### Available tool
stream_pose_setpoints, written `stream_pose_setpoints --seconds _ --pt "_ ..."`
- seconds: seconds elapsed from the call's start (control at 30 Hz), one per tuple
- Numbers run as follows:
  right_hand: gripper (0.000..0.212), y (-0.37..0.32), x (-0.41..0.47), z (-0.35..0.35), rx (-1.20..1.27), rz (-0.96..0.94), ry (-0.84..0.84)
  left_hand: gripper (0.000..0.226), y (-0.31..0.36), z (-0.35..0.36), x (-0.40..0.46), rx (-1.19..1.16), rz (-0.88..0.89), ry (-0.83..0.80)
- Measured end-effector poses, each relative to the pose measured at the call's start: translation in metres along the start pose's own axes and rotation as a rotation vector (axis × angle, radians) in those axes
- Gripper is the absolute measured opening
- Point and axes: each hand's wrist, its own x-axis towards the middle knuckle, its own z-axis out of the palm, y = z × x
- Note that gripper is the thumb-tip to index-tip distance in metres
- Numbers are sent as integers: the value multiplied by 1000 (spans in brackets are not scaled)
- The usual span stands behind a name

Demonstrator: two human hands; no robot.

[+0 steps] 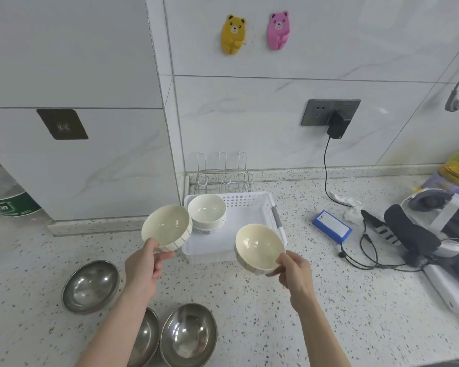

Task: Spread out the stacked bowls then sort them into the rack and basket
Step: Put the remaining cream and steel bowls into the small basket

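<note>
Steel bowls point(188, 336) wait at six o'clock, spread for sorting. Left hand point(143, 268) pinches one cream bowl point(166, 227) by its rim, right hand point(296, 270) another point(259, 246), both tilted over the white basket point(249, 207) at twelve, where two stacked bowls point(207, 214) sit, likely joining them.

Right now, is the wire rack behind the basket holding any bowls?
No, the wire rack stands bare behind the white basket, while ceramic bowls sit stacked inside the basket.
</note>
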Motion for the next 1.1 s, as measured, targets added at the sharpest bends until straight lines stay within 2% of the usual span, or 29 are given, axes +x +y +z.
stream_pose_setpoints --seconds 0.2,0.4,0.5,0.77,1.1 --pt "17 -33 34 5 51 -8 82 15 4 22 -3 135 56 -27" --pt "35 -29 66 19 85 25 204 17 3 35 0 214 46 -89" --pt "37 -28 78 20 87 32 222 18 2 43 1 213 41 -113" --pt "15 -26 108 33 -83 -7 156 17 0 53 4 202 1 -114" --pt "20 -18 144 54 -350 43 17 16 -3 59 19 221 7 -56"
